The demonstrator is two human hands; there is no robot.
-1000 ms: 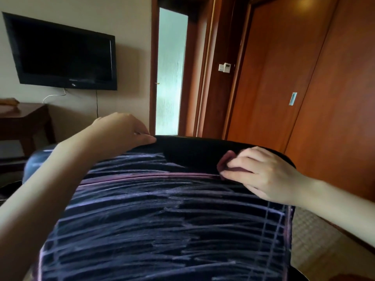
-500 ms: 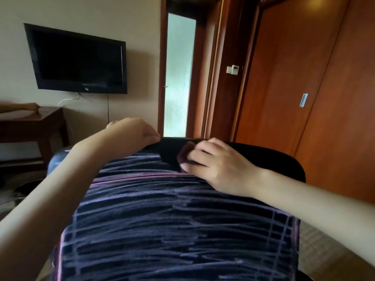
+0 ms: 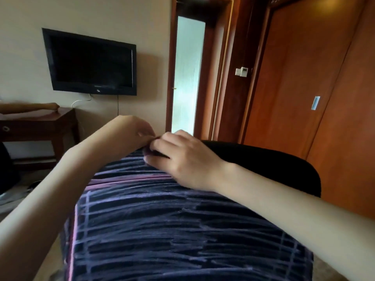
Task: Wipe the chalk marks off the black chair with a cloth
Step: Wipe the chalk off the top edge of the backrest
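A person's 2 bare hands meet at the top edge of a black chair (image 3: pixel 263 159), seen from the head camera looking down over its backrest; the chair fills the lower middle of the frame, its back curving away toward the wooden doors.

The right hand (image 3: pixel 188 159) lies palm-down on the upper part of the backrest, fingers curled around a small dark purplish cloth (image 3: pixel 146 152), only a sliver of which shows beyond the fingertips; the cloth sits against the fabric near the top left of the backrest. The left hand (image 3: pixel 132 132) grips the top rim just beside it, fingers curled over the edge and touching the right hand's fingertips.

Chalk marks (image 3: pixel 162 230) cover nearly all of the backrest below the hands: dense horizontal strokes in pale purple and white, crossed by a few vertical lines near the left and right edges, with 1 heavier pink band running across just under the right hand. The strip to the right of the right hand, along the top rim, shows plain black with no strokes.

Behind the chair, a flat television (image 3: pixel 91 63) hangs on a cream wall above a dark wooden side table (image 3: pixel 40 126); a frosted glass door (image 3: pixel 187 78) stands in a wooden frame, and reddish wooden doors (image 3: pixel 304 88) fill the right side.
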